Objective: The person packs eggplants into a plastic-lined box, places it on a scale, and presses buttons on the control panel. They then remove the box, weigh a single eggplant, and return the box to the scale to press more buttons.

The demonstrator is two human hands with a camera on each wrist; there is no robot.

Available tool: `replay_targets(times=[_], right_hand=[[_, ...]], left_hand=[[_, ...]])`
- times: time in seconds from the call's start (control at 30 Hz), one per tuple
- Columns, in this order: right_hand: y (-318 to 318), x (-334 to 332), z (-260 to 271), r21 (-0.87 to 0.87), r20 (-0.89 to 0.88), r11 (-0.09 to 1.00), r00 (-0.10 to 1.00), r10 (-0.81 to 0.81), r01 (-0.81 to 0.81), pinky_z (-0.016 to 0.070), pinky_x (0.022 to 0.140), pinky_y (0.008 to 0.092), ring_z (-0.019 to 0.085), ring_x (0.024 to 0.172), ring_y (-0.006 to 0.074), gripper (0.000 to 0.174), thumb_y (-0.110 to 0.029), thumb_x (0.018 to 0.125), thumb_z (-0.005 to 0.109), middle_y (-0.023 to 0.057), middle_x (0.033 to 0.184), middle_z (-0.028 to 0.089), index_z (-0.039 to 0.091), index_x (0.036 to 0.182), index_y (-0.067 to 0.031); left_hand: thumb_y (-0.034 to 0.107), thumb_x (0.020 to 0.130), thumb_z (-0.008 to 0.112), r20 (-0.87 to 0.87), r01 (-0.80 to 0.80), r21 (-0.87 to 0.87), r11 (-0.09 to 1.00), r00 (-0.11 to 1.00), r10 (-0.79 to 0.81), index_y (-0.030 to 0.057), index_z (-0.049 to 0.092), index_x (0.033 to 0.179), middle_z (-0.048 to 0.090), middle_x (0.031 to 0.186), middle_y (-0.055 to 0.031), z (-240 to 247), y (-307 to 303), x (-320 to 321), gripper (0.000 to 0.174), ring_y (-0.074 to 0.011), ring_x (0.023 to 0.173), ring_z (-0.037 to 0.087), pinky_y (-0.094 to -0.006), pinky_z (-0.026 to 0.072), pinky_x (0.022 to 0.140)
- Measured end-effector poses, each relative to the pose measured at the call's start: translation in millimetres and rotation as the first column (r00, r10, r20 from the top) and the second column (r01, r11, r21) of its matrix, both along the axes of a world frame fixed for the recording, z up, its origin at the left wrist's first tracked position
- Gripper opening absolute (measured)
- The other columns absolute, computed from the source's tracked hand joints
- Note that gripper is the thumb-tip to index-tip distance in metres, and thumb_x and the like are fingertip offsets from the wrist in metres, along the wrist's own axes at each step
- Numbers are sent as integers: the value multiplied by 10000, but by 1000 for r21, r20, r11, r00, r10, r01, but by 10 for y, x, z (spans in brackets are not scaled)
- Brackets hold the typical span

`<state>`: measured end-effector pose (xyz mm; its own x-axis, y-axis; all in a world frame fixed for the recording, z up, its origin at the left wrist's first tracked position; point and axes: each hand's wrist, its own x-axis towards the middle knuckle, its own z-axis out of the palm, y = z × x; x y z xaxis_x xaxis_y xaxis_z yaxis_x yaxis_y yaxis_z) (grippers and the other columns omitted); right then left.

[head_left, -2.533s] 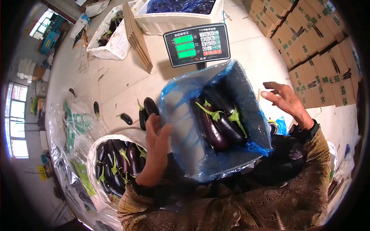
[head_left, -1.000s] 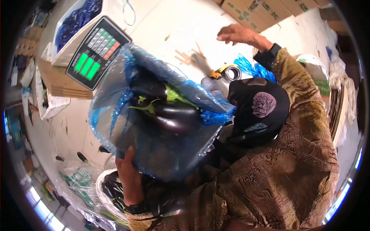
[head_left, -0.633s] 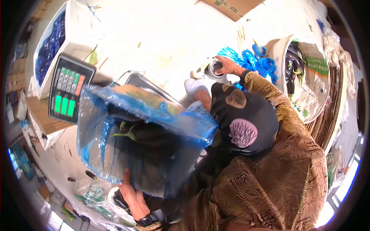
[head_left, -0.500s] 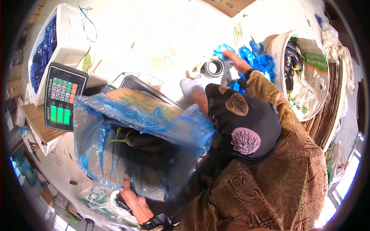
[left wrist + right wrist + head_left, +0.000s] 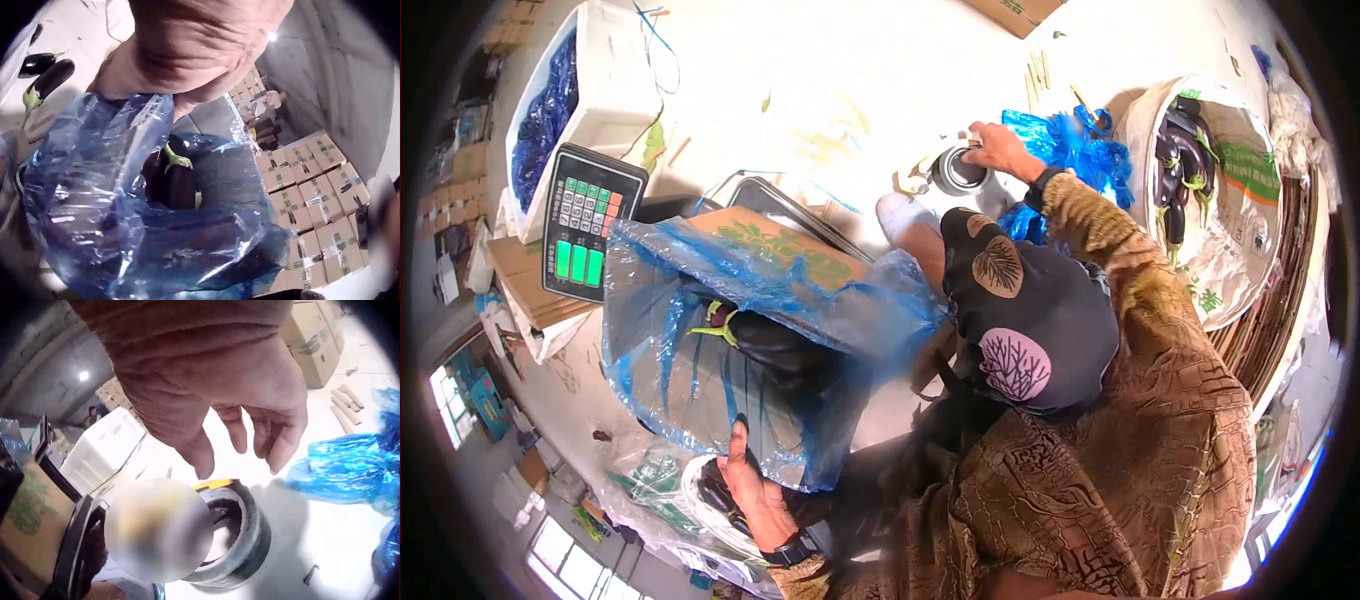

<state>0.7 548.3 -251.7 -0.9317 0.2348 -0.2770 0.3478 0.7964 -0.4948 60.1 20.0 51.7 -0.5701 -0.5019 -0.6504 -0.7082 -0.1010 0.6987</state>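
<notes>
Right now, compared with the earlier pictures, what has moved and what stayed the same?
The box of eggplants, upright before, now lies tilted, and the left-hand grip holds its lower edge. The right-hand grip swung from beside the box out to the tape roll; its fingers hang over it, not closed. The eggplants stayed inside the blue bag.

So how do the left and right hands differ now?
The left hand grips the blue-lined carton, tilted, with aubergines inside; the right hand holds nothing. The left is tucked under the carton; the right reaches out over the tape roll, loosely open. Both are bare.
</notes>
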Motion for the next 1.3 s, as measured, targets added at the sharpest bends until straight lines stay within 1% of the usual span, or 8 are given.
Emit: replay_targets(times=[0.2, 0.47, 0.7, 0.9, 0.93, 0.97, 1.0, 1.3], right_hand=[[-160, 114, -270, 95, 201, 992, 978, 59, -79, 533, 757, 500, 652, 864, 427, 333, -248, 761, 649, 269, 894, 659, 617, 1003, -21], [249, 1260, -286, 39, 111, 943, 937, -332, 329, 513, 780, 523, 628, 875, 486, 372, -277, 782, 654, 314, 890, 645, 619, 942, 57], [218, 1127, 249, 199, 571, 960, 773, -278, 198, 518, 747, 395, 676, 856, 289, 521, -484, 824, 671, 202, 912, 690, 680, 1000, 7], [715, 574, 450, -79, -59, 996, 998, -32, 28, 514, 764, 359, 671, 893, 215, 443, -393, 889, 641, 154, 919, 702, 667, 1085, 4], [1020, 395, 401, 76, -251, 912, 877, 409, -403, 515, 781, 347, 651, 946, 196, 390, -302, 931, 607, 111, 1062, 684, 623, 1208, -28], [811, 115, 959, -509, 127, 854, 991, -48, 107, 508, 818, 348, 625, 1034, 208, 468, -319, 930, 604, 94, 1214, 622, 558, 1305, -42], [446, -75, 1562, -534, 132, 837, 990, -59, 121, 489, 848, 351, 593, 1096, 208, 530, -343, 924, 604, 83, 1294, 579, 518, 1355, -46], [-1639, -11, 4101, -131, -198, 866, 869, 454, -482, 389, 1021, 369, 526, 1180, 236, 527, -430, 934, 568, 122, 1316, 554, 558, 1295, -47]], left_hand=[[106, 830, 703, -7, 8, 1, 1000, 1000, -8, -19, 521, 1278, 613, 1158, -155, -22, -15, 13, 499, -287, 1005, 617, -423, 524, 878], [49, 849, 665, -55, -40, 28, 999, 998, 42, -61, 511, 1255, 629, 1138, -185, 51, 128, -30, 448, -295, 952, 651, -418, 564, 828], [31, 857, 631, -66, 16, 87, 996, 998, -10, -8, 502, 1297, 616, 1173, -117, 26, 24, 41, 460, -243, 1046, 609, -362, 499, 910], [74, 891, 575, -386, 212, -33, 977, 899, -208, -1, 465, 1339, 561, 1250, -101, 99, -100, 94, 467, -198, 1160, 513, -310, 373, 1009], [48, 896, 557, -393, 183, -69, 981, 898, -196, -2, 455, 1349, 552, 1273, -108, 225, -96, 81, 467, -195, 1198, 496, -314, 349, 1043], [44, 899, 556, -452, 174, -83, 981, 871, -193, -6, 455, 1350, 552, 1272, -104, 339, -107, 111, 465, -186, 1197, 496, -306, 350, 1041], [41, 902, 555, -511, 170, -97, 981, 837, -195, -9, 454, 1350, 551, 1272, -101, 452, -142, 164, 462, -177, 1197, 496, -298, 351, 1038], [118, 922, 604, -206, 58, -517, 854, 960, -189, -18, 608, 1156, 672, 1010, -114, 325, -1149, 1912, 271, -161, 924, 618, -289, 478, 824]])
